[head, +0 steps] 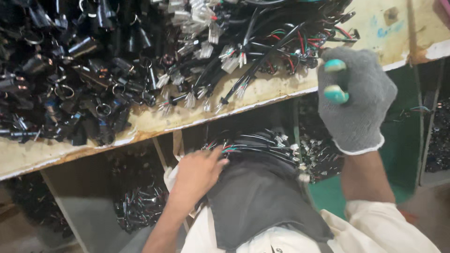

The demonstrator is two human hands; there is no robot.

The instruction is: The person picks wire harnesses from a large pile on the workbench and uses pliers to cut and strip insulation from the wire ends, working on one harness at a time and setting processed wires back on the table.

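Resting on a bundle of wires in the person's lap, the bare left hand lay with fingers loosely bent over the near end, touching rather than gripping. The bundle ran away from that hand toward the right, its long axis roughly parallel to the bench's front edge, white plugs at its far end. The gloved right hand was raised just off the bench's front edge, clenched around a tool with green handles. The left hand was the nearer to the bundle. Beyond the edge, heaps of wires and black parts crowded the benchtop, leaving little open surface.
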